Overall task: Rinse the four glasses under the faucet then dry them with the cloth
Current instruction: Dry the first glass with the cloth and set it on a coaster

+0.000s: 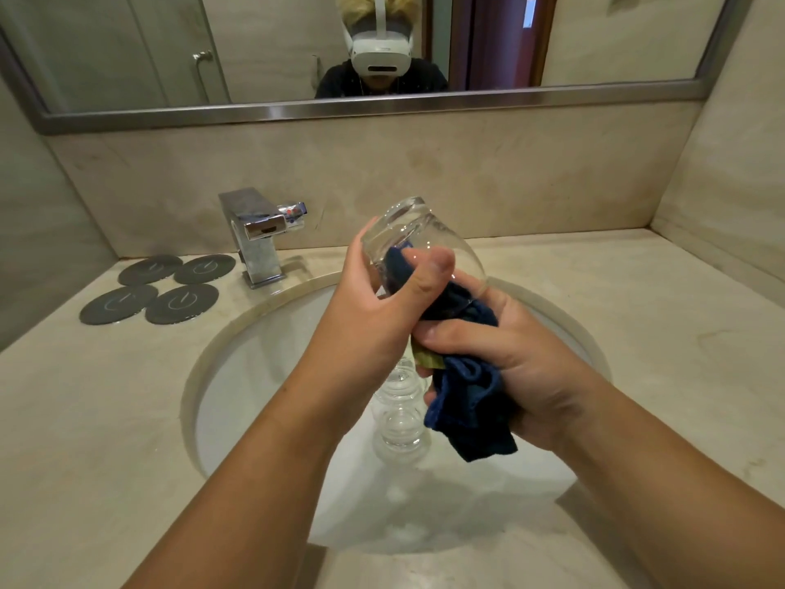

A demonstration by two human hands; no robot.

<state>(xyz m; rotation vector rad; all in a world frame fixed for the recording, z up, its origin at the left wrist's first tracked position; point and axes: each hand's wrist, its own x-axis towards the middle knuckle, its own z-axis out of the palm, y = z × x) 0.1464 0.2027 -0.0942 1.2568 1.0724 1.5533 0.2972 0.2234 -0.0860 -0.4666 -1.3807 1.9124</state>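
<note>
My left hand grips a clear glass tilted over the sink, its base pointing away toward the wall and its mouth toward me. A dark blue cloth is stuffed into the glass's mouth, and my right hand holds the bunched rest of it just below. Beneath my hands, more clear glasses lie stacked in the white sink basin. The chrome faucet stands at the back left of the basin, with no water visibly running.
Several round dark coasters lie on the marble counter left of the faucet. The counter stretches to the right up to a side wall. A mirror hangs above the backsplash.
</note>
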